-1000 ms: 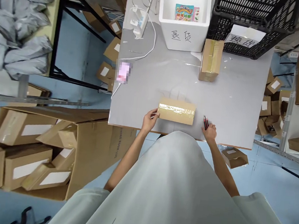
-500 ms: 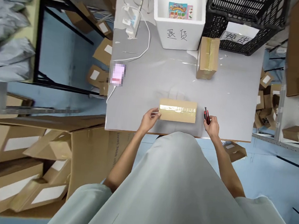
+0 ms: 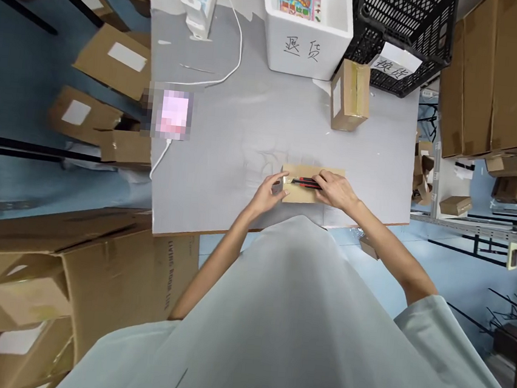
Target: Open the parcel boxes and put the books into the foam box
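Note:
A small cardboard box (image 3: 301, 196) lies on the grey table near its front edge, with tape along its top. My left hand (image 3: 267, 195) is at the box's left end, fingers and thumb gripping its far and near corners. In my right hand (image 3: 335, 190) is a red-and-black utility knife (image 3: 306, 183), held over the top of the box with its tip pointing left, close to my left fingers. Whether the blade touches the tape cannot be made out. My right hand covers part of the box's right half.
A white bin (image 3: 306, 52) with colourful booklets (image 3: 295, 2) stands at the back, beside a black crate (image 3: 397, 36). Before them is another taped box (image 3: 352, 96). A power strip (image 3: 198, 5) and a blurred-out phone (image 3: 173, 112) are on the left. A large carton (image 3: 122, 278) stands lower left.
My right hand has brought the utility knife from beside the box leftward onto its top. My left hand now grips the box's left end more fully. The view has shifted and turned.

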The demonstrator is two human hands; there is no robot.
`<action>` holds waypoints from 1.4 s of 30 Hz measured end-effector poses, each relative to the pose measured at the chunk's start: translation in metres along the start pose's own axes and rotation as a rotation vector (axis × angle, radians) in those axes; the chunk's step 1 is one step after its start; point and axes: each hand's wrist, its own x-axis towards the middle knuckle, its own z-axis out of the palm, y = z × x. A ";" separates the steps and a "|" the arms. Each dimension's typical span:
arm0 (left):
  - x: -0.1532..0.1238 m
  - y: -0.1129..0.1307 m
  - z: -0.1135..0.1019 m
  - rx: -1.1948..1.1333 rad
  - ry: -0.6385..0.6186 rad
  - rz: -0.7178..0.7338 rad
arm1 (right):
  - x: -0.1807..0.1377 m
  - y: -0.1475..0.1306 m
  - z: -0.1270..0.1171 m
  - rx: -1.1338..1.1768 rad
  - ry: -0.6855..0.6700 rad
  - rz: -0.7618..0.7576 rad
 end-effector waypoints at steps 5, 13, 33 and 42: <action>0.003 -0.007 0.002 -0.034 -0.020 0.043 | 0.013 -0.012 -0.010 -0.137 -0.054 -0.049; 0.003 -0.005 0.004 -0.051 -0.028 0.068 | 0.019 -0.015 -0.009 -0.180 -0.064 -0.062; 0.005 -0.008 0.000 -0.086 -0.030 0.028 | 0.032 -0.023 -0.010 -0.124 -0.027 -0.219; 0.002 -0.005 -0.004 -0.097 -0.042 -0.033 | 0.027 -0.016 -0.013 -0.166 -0.070 -0.225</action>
